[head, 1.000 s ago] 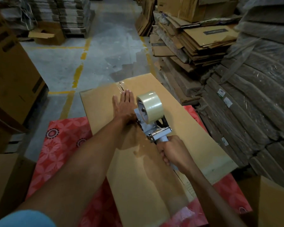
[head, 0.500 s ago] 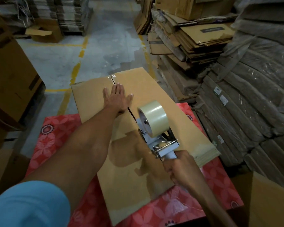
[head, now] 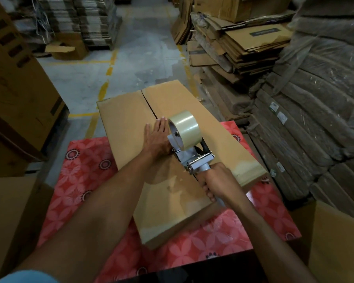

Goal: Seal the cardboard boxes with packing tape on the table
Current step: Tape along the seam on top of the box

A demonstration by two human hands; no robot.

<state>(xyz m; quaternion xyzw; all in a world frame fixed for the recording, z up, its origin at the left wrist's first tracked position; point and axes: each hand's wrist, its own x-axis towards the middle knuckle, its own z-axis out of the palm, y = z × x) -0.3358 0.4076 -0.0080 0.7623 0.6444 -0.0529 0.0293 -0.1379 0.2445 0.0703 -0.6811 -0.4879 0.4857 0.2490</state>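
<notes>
A long brown cardboard box (head: 129,123) lies on the table (head: 82,160), which has a red flowered cover. Its two top flaps meet in a dark seam (head: 149,105) that runs away from me. My left hand (head: 156,137) presses flat on the left flap beside the seam, fingers straight. My right hand (head: 219,181) grips the handle of a metal tape dispenser (head: 194,158) with a roll of clear tape (head: 184,129), and the dispenser stands on the seam just right of my left hand. The seam under the dispenser is hidden.
Flattened cartons (head: 243,43) are stacked at the right, with wrapped bundles (head: 315,119) beside them. Large brown boxes (head: 14,94) stand at the left and one (head: 339,248) at the near right. Concrete floor with yellow lines (head: 108,78) lies beyond the table.
My left hand has come back toward me along the flap and lies against the dispenser. The far end of the seam now shows bare. The dispenser stays near mid-box on the seam.
</notes>
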